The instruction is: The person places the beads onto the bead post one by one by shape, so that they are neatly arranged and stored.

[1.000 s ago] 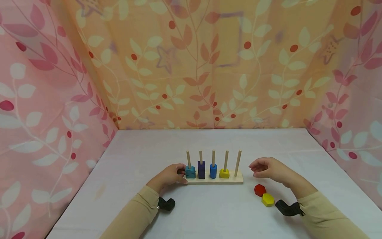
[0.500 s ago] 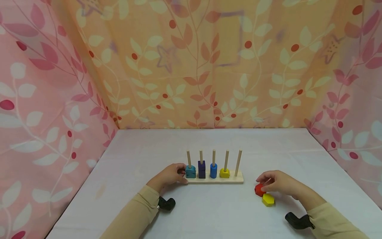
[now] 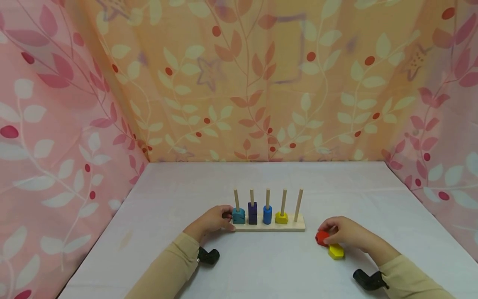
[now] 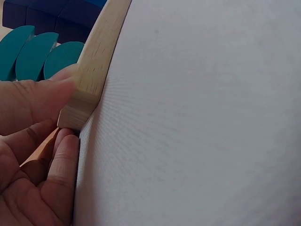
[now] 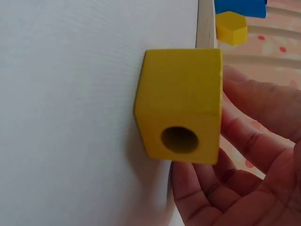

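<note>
In the head view my left hand (image 3: 212, 219) grips the left end of a wooden peg stand (image 3: 269, 228), with the thumb on its edge and fingers curled at the end in the left wrist view. Teal blocks (image 3: 238, 216), dark purple blocks (image 3: 252, 214), blue blocks (image 3: 267, 215) and a yellow piece (image 3: 281, 218) sit on pegs; the rightmost peg (image 3: 298, 205) is bare. Right of the stand, my right hand (image 3: 349, 234) pinches a red hexagonal block (image 3: 321, 238). A loose yellow hexagonal block (image 5: 181, 89) with a hole lies just beside it, hiding the red one in the right wrist view.
A white cloth covers the table (image 3: 179, 182). Leaf-patterned curtains (image 3: 246, 83) stand at the back and both sides. A black wrist device (image 3: 208, 255) sticks out from the left sleeve, another black device (image 3: 369, 280) from the right.
My right hand has come down and toward me from beside the stand onto the red block, which has shifted slightly left in its fingers. The left hand has stayed at the stand.
</note>
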Demonstrator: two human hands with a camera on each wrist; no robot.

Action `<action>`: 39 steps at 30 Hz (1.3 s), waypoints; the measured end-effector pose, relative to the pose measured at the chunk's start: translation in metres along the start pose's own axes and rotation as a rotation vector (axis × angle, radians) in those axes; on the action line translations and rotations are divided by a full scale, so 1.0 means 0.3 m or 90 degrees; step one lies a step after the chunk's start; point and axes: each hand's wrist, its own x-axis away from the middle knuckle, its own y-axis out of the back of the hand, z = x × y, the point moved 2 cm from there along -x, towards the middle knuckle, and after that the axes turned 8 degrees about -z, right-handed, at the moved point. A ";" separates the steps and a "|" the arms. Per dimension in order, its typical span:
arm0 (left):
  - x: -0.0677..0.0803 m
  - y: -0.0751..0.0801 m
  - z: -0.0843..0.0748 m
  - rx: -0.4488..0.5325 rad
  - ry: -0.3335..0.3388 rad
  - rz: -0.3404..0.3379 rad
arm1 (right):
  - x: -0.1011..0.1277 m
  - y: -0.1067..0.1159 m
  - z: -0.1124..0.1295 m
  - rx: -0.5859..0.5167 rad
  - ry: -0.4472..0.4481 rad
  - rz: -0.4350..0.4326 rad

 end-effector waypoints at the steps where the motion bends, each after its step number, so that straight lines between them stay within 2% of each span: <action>1: -0.001 -0.001 0.002 0.000 0.000 0.000 | 0.001 -0.002 0.004 0.000 0.002 -0.001; 8: -0.003 0.000 0.007 0.001 -0.006 0.003 | 0.004 -0.013 0.029 -0.001 0.045 0.008; 13: -0.003 0.001 0.011 -0.001 -0.007 0.004 | 0.000 -0.021 0.040 0.000 0.049 0.002; 18: 0.001 0.002 0.002 0.001 -0.007 0.004 | -0.006 -0.022 0.042 0.036 0.054 -0.017; 24: -0.001 0.003 -0.004 0.002 -0.004 0.005 | -0.016 -0.022 0.035 0.022 0.000 -0.053; 27: -0.002 0.003 -0.006 0.005 -0.003 0.006 | -0.021 -0.010 0.034 0.017 -0.005 -0.077; 30: -0.002 0.002 -0.006 0.008 -0.002 0.007 | -0.022 0.011 0.042 0.010 0.005 -0.092; 34: -0.002 0.001 -0.003 0.010 0.002 0.008 | -0.020 0.045 0.066 -0.035 0.019 -0.109; 39: -0.001 0.001 -0.001 0.008 0.004 0.005 | -0.014 0.086 0.114 -0.060 0.078 -0.170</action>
